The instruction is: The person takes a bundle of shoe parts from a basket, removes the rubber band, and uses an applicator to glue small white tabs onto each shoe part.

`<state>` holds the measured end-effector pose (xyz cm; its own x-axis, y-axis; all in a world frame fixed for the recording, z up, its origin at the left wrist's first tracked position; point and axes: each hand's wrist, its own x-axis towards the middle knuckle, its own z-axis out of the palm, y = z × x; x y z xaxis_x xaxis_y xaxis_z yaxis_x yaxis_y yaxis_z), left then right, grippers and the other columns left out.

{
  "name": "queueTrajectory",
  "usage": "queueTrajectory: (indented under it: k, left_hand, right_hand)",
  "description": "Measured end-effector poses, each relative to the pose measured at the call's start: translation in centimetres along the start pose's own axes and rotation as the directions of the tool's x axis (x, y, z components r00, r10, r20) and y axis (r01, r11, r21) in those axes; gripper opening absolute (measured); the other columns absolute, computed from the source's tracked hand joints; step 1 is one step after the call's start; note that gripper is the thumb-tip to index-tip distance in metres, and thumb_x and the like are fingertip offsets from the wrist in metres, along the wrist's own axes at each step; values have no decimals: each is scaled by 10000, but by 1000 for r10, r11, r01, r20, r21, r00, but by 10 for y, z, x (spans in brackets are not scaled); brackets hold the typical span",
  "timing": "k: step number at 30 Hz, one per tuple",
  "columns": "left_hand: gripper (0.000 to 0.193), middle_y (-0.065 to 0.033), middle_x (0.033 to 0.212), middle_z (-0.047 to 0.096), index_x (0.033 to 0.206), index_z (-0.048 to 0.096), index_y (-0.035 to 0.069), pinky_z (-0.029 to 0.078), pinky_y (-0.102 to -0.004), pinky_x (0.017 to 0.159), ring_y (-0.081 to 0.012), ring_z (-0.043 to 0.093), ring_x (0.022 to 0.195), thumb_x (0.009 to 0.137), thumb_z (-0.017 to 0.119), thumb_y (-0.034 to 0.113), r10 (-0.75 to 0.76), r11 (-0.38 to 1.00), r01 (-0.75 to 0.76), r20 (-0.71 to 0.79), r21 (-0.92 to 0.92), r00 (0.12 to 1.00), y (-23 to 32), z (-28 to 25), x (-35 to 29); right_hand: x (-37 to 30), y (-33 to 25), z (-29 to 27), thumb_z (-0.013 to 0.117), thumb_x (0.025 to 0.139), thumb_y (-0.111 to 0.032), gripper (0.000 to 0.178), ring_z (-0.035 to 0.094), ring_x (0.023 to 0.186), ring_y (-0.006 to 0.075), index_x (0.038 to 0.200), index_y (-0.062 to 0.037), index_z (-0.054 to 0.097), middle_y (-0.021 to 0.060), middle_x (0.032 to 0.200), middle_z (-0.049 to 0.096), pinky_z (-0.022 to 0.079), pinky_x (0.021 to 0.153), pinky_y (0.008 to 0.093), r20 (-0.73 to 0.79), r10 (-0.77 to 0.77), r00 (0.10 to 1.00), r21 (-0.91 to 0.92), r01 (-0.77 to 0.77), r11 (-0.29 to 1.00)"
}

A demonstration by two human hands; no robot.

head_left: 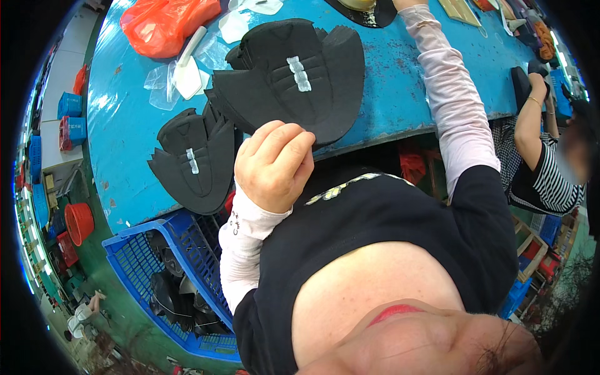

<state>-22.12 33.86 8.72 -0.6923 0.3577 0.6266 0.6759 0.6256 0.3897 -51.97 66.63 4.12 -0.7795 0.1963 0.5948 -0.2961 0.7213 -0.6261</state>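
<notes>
A blue worktop [400, 81] is filling most of the upper frame, and below it at lower left a blue crate [190, 234] is holding a jumble of black pieces [178, 300]. The larger black stack [269, 94] is lying at upper centre, its shaped layers fanning; the smaller black stack [209, 165] is sitting left of it, overhanging the worktop's edge. An orange-red bag [165, 25] is slumping at upper left. The left hand [275, 165] is resting at the larger stack's lower edge, fingers curled in; whether it is pinching a layer, I can't tell. The right hand [409, 2] is reaching past the top of the frame beside a black dish [375, 20], its grip cut off. Each stack's top piece is already carrying a pale strip [299, 74]; the layers beneath are hiding theirs, so I can't judge how many are remaining.
</notes>
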Motion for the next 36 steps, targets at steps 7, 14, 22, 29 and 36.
queueTrajectory:
  k: [7,14,22,29,36]
  left_hand:
    - [200,-172,1021,700,928,675,-33,577,-401,849,-363,687,1010,746,704,-110,25,996,-12,-139,89,990,2,-1,-21]
    - [253,-167,1095,660,1034,621,-25,549,-477,932,-406,636,1094,812,635,-145,50,955,78,-413,287,909,-5,-16,-69]
    - [241,-180,1139,631,1007,606,-19,500,-478,946,-409,595,1141,803,510,-105,-222,830,457,-561,321,798,-36,-44,-167]
    - [365,-155,1128,680,1045,708,14,441,-433,956,-351,604,1076,701,588,30,-291,839,392,-296,377,910,-5,-39,-99]
    - [398,-20,1221,674,1104,719,104,390,-342,935,-224,601,1131,736,793,238,-33,965,38,-25,259,999,-2,5,-36]
  right_hand:
    - [3,36,11,801,738,-160,291,622,716,196,888,-45,580,84,799,649,522,695,338,-83,111,990,72,-105,992]
    - [8,50,4,790,793,-166,228,597,623,184,841,-47,602,74,729,633,499,581,313,32,290,956,332,-284,899]
    - [-77,-124,-61,660,903,7,191,646,744,152,965,-89,508,83,857,666,524,634,269,476,100,873,782,-473,406]
    - [-129,-194,-72,700,864,32,276,659,889,164,1022,-28,481,100,944,646,531,755,298,427,-487,762,581,182,793]
    - [-140,-198,-75,721,855,23,291,659,862,175,1077,-28,539,94,1011,684,541,779,279,451,-604,657,486,387,784]
